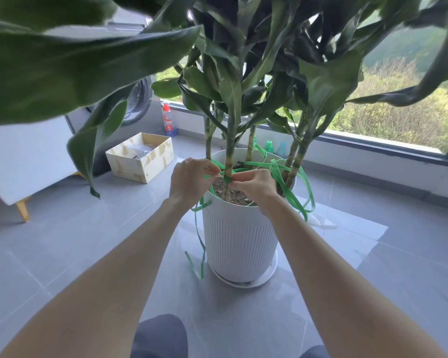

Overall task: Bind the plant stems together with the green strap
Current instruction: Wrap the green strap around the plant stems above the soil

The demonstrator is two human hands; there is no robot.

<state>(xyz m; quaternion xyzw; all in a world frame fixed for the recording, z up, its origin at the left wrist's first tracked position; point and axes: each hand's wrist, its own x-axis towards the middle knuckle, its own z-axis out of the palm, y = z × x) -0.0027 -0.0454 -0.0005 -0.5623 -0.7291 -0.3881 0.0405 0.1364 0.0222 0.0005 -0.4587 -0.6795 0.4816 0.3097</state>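
"At the rim of the white pot [239, 239], what does the record show?" asks the first inspector.

"Both hands meet at the front stem [229, 156], just above the soil [237, 195]. The left hand [192, 178] has a closed grip, thumb and fingers pinching the green strap [292, 195] just left of that stem. The right hand [254, 186] pinches the strap's dark turn where it sits round the stem itself."

"Why so low on the plant?"

"Judged from the layout, the canes are bare there and the leaves start higher, so the band can seat on firm stalk. One hand appears to anchor the turn while the other holds the free end taut."

"And the rest of the strap?"

"Slack. Loops pass round the other stems [298, 156] at the back and right, and spill over the right rim. A tail hangs down the pot's left side towards the floor [88, 254]. Only the front stem is seen wrapped tight; the others are merely encircled."

"Stage of work?"

"Early to middle, on this evidence. Slack remains to be drawn in before the canes come together."

"Risks?"

"The flat strap could twist or slip from a fingertip pinch. Pulling hard might tilt a cane in loose soil. Overhanging leaves also block part of the view."
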